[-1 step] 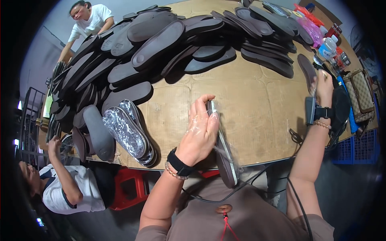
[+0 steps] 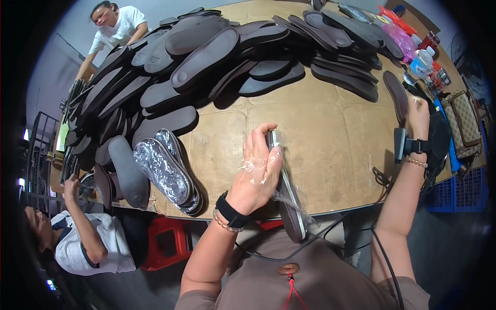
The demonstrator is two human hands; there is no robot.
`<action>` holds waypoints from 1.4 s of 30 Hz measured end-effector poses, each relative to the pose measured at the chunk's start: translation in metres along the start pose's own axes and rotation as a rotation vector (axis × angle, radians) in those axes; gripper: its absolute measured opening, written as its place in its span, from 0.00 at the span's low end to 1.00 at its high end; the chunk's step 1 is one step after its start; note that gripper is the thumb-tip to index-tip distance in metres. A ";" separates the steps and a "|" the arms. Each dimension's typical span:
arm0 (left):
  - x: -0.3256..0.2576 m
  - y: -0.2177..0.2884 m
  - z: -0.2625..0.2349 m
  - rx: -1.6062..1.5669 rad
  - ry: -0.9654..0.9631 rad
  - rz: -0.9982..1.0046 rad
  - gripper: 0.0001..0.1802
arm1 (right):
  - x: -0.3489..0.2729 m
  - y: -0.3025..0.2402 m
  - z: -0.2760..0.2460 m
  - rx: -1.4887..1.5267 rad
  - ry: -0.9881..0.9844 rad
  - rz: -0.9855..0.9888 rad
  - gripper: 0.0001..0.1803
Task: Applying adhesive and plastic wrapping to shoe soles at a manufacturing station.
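My left hand (image 2: 258, 168) grips a dark brown shoe sole (image 2: 293, 222) stood on edge at the table's near side, its lower end jutting past the edge. A pale strip runs along the sole, and loose clear film (image 2: 294, 202) clings to its side. Bits of film also lie over the back of this hand. Far to the right, my right hand (image 2: 418, 118) is closed; what it holds, if anything, I cannot make out. Just left of its fingers is another brown sole (image 2: 396, 95). Film-wrapped soles (image 2: 164, 170) lie stacked left of my left hand.
A large heap of bare soles (image 2: 201, 59) covers the cardboard-topped table's (image 2: 320, 134) far and left sides. Bottles (image 2: 421, 62), a bag (image 2: 461, 119) and a black cable (image 2: 380, 178) are at right. Two people (image 2: 116, 26) work at left, near a red stool (image 2: 165, 243).
My right hand has come slightly lower, toward me. The loose film beside the sole has shifted a little; my left hand keeps its grip.
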State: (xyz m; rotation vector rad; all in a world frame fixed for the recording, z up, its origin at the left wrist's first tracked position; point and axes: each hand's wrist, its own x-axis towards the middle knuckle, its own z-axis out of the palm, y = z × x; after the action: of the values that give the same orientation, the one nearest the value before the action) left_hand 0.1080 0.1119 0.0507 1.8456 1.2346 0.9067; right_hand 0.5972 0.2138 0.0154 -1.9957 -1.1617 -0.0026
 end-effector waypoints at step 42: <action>-0.018 -0.010 -0.020 0.065 0.071 -0.048 0.27 | -0.240 -0.209 -0.062 0.767 -0.052 -1.403 0.02</action>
State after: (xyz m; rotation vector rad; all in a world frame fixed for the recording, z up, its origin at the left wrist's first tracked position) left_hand 0.0812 0.1019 0.0489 1.8400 1.3612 0.9230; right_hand 0.3295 0.0522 0.1006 -0.2902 -1.9656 -0.1860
